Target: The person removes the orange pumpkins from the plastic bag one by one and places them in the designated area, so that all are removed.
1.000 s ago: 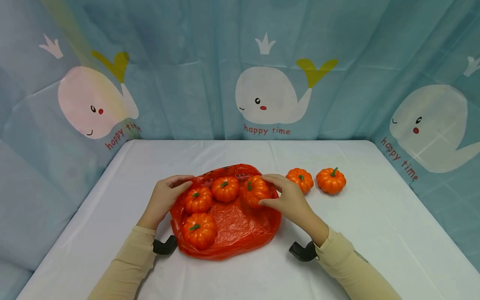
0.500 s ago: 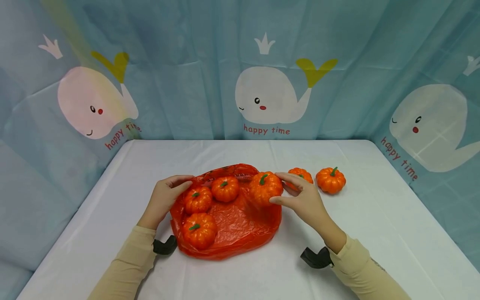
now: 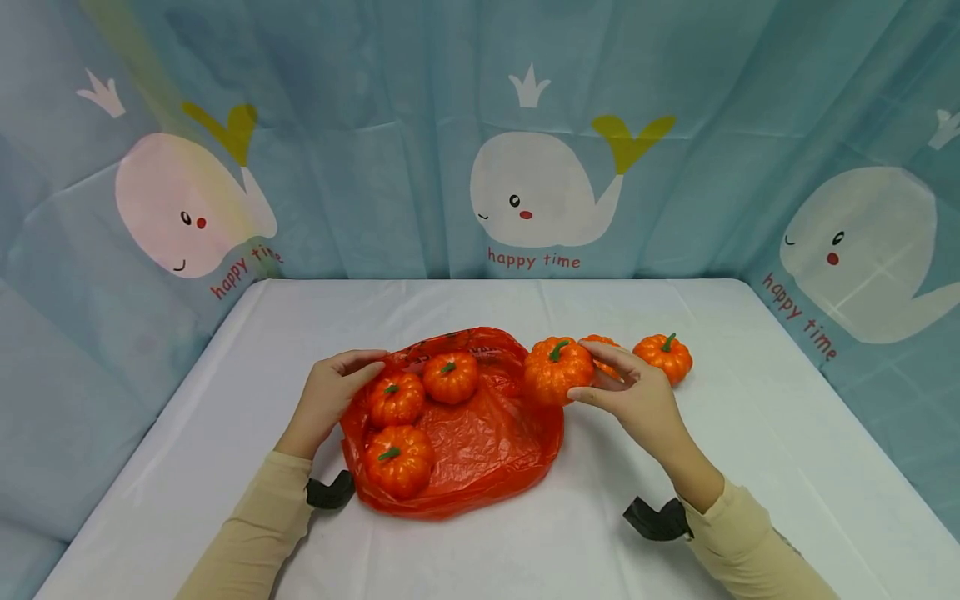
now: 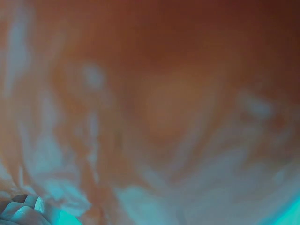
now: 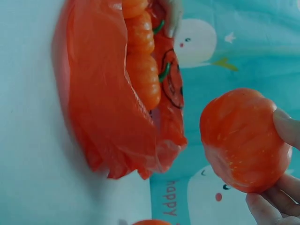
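Note:
My right hand (image 3: 648,404) holds a small orange pumpkin (image 3: 557,375) with a green stem, thumb on its near side and fingers on its far side. This pumpkin is raised over the right rim of a red plastic bag (image 3: 480,467); the right wrist view shows the held pumpkin (image 5: 246,145) apart from the bag (image 5: 103,93). At the bag's left rim, my left hand (image 3: 326,400) pinches the plastic. Inside the open bag sit three pumpkins, one at the back (image 3: 450,379) and two along the left side. The left wrist view is mostly blurred red plastic.
Two more pumpkins are on the white table (image 3: 750,467) at the right: one pumpkin (image 3: 666,358) in plain sight, the other pumpkin (image 3: 602,343) partly hidden behind my right hand. A blue curtain (image 3: 405,200) with whale prints stands behind the table and along both sides.
My right hand has lifted the pumpkin out of the bag's right side and carried it rightward, over the rim. My left hand and the bag have stayed in place.

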A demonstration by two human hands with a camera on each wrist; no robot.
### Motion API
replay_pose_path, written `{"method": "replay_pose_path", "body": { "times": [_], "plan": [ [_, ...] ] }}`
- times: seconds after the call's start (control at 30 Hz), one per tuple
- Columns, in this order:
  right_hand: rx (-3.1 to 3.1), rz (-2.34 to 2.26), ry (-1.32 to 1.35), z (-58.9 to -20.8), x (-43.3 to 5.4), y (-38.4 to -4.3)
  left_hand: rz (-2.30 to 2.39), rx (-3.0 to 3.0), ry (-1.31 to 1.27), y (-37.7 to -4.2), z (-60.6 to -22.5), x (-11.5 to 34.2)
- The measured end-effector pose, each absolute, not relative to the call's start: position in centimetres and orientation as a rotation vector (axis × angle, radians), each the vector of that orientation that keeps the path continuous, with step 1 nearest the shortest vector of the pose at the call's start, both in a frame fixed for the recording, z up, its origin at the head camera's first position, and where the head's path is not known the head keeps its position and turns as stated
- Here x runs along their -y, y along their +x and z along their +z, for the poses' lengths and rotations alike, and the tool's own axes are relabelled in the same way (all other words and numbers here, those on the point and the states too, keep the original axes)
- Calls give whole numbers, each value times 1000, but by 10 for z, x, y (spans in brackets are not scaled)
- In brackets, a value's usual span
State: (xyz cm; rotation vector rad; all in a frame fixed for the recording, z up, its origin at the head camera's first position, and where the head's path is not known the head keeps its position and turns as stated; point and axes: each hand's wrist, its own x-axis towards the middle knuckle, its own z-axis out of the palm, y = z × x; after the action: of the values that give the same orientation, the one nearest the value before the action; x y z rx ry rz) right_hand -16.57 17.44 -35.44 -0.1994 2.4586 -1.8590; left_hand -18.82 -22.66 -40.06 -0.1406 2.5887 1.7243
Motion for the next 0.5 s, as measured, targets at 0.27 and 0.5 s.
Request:
{"method": "replay_pose_path", "body": {
  "times": [0.27,0.5],
  "plan": [
    [-2576,-1852,-119,-353,-194,-162,1734,-2578,-149,-188,-400,227],
    [-2637,-1833,39,-354,-216,-158,1732,-2581,-139,-188,-399,226]
  ]
}}
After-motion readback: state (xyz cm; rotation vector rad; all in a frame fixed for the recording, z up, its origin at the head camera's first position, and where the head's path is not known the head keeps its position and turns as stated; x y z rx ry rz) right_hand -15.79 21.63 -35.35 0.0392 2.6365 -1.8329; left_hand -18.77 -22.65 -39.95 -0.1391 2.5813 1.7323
